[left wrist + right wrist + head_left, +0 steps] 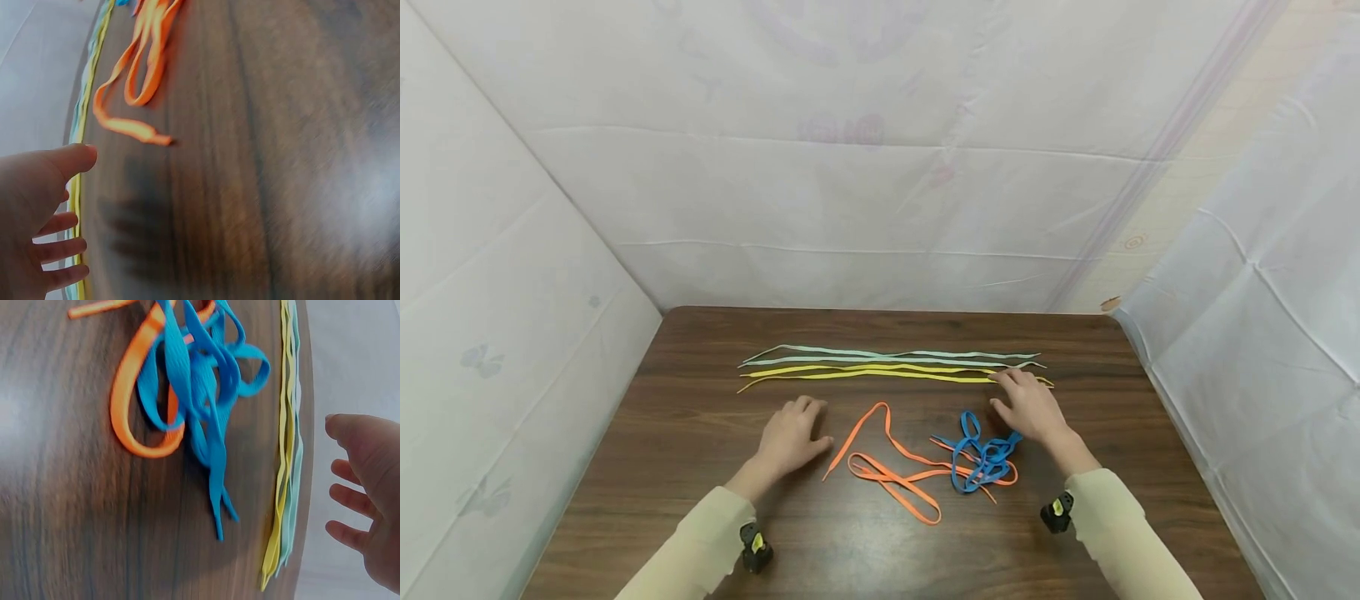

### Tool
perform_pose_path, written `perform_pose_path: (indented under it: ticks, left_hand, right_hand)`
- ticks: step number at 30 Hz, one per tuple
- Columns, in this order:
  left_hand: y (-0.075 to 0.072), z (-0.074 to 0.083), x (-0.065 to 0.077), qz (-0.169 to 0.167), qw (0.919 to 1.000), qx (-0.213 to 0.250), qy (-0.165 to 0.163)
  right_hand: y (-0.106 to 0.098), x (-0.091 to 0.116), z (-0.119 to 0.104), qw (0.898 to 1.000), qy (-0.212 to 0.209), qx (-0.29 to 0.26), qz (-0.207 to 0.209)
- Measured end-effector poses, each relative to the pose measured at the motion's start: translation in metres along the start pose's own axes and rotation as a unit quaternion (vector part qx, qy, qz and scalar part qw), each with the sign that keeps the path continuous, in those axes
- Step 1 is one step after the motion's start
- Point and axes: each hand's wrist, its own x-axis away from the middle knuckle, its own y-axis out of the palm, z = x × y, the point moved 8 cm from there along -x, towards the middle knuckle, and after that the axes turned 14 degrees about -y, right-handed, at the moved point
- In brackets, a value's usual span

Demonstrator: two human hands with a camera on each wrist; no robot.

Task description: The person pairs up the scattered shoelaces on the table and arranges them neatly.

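Tabletop (842, 550); two relaxed hands (788, 437) (1032, 408); two yellow laces (880, 372), two mint (880, 358); orange (891, 477), blue (988, 468) numbers unclear.

Creased white sheeting (850, 200) rises behind and on both sides of a dark brown wood-grain desk (655, 467) with rounded far corners. A faded purple stripe (1167, 150) slants down the rear sheeting; pale glare (369, 206) lies on the desk.

There is lots of room on the near part of the counter (850, 558) and left of the left hand (792, 433). The orange lace (889, 477) and tangled blue lace (988, 457) block the middle. A skinny path runs between them and the yellow laces (880, 367).
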Motion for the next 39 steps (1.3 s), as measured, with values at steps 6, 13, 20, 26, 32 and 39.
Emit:
perform_pose_path:
  ticks: [6,13,20,26,32,39]
  left_hand:
    - [0.012,0.015,0.006,-0.011,0.9998,-0.007,0.015]
    - [0.021,0.025,0.008,-0.007,0.9996,-0.019,0.019]
    - [0.025,0.032,0.008,-0.018,0.9993,-0.031,0.014]
    - [0.025,0.035,0.007,-0.034,0.9992,-0.018,-0.005]
    - [0.026,0.034,0.005,-0.034,0.9991,-0.017,-0.017]
    - [0.024,0.036,0.006,-0.035,0.9990,-0.018,-0.024]
  right_hand:
    - [0.004,-0.008,-0.021,0.999,-0.033,0.002,0.005]
    - [0.012,-0.015,-0.043,0.999,-0.053,-0.005,-0.007]
    - [0.017,-0.018,-0.064,0.997,-0.080,-0.009,0.004]
    - [0.025,-0.020,-0.083,0.994,-0.102,-0.022,0.002]
    - [0.031,-0.020,-0.100,0.993,-0.118,-0.031,0.006]
    - [0.037,-0.020,-0.117,0.990,-0.132,-0.043,0.018]
